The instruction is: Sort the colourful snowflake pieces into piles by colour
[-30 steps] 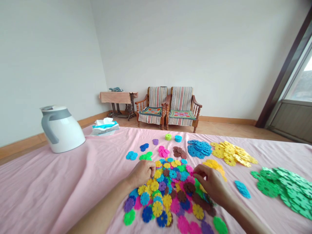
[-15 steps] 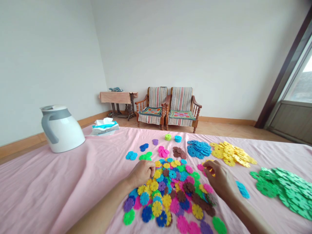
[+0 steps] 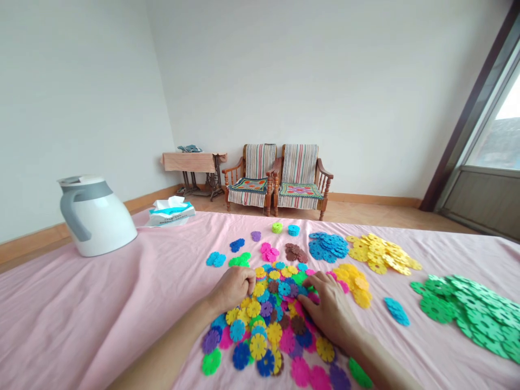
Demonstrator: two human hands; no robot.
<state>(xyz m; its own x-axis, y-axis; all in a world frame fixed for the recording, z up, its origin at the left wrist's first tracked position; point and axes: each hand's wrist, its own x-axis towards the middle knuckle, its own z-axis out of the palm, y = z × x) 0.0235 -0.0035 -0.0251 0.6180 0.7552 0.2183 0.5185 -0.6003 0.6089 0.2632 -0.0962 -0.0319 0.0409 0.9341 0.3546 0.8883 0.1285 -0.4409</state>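
Observation:
A mixed heap of flower-shaped plastic discs [image 3: 266,309] in many colours lies in front of me on the pink cloth [image 3: 134,292]. My left hand [image 3: 234,286] rests at the heap's left edge, its fingers curled closed; what is inside them, if anything, is hidden. Over the heap's right side my right hand [image 3: 327,300] reaches palm down, thumb and fingers apart, the tips touching the discs. A fan of yellow discs [image 3: 357,284] lies just right of it. Small pink [image 3: 268,251], brown [image 3: 296,253] and bright green groups of discs [image 3: 239,260] sit beyond the heap.
Larger piles of blue [image 3: 328,247], yellow [image 3: 384,253] and green discs [image 3: 473,314] spread to the right. On the left stand a white jug [image 3: 105,225] and a tissue box [image 3: 170,212]. Two wooden armchairs [image 3: 298,184] are against the wall beyond the cloth.
My right hand has moved left from beside the yellow discs onto the heap, and its fingers have opened. My left hand stays at the heap's left edge. The view has shifted slightly.

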